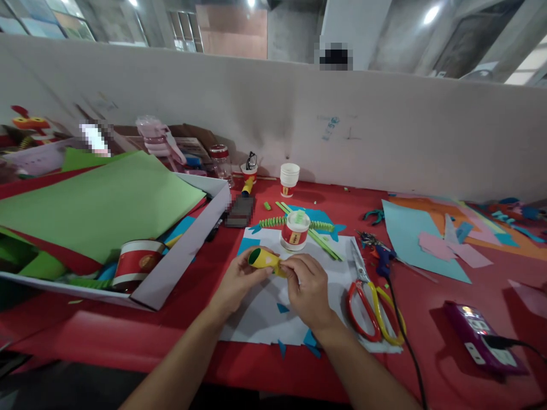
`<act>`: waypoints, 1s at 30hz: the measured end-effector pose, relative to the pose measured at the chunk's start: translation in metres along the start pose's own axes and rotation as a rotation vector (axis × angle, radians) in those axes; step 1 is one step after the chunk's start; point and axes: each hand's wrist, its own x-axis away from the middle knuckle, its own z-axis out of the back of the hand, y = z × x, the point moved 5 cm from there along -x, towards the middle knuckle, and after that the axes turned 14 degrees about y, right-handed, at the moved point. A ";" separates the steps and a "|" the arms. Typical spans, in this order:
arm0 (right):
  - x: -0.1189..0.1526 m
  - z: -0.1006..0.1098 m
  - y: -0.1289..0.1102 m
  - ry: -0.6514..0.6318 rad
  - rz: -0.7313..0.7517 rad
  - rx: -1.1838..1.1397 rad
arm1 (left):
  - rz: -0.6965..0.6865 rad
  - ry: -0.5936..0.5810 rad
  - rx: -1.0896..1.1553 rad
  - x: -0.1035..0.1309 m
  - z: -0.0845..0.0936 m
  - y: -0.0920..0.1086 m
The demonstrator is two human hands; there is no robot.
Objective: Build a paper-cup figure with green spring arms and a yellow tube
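Note:
A yellow paper tube [262,258], dark green inside its open end, is held between both hands above a white sheet [256,319]. My left hand [243,278] closes round its left part. With thumb and fingertips, my right hand [306,282] pinches its right end. Just beyond stands a red and white paper cup [294,232] with green paper on top and folded green strips [322,226] reaching out on either side. Blue paper scraps [282,308] lie near my hands. Scissors [363,296] with one red and one yellow handle rest to the right.
A white box [183,245] at left holds coloured paper and another cup [139,263]. Stacked cups [289,177] and a jar [221,162] stand by the partition. On the right are a glue gun [383,259] with its cord, light blue paper [410,239] and a purple device [482,339].

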 end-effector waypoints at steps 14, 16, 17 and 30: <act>0.005 0.001 -0.004 0.011 -0.013 0.021 | -0.103 -0.018 -0.122 0.004 -0.001 0.007; 0.004 0.000 -0.001 -0.005 -0.125 -0.062 | -0.109 -0.027 -0.146 0.005 -0.001 0.009; 0.003 0.000 0.002 -0.006 -0.187 -0.100 | -0.111 -0.033 -0.157 0.006 -0.001 0.009; -0.001 0.007 0.005 -0.142 -0.482 -0.259 | -0.031 0.107 0.082 0.010 0.012 0.011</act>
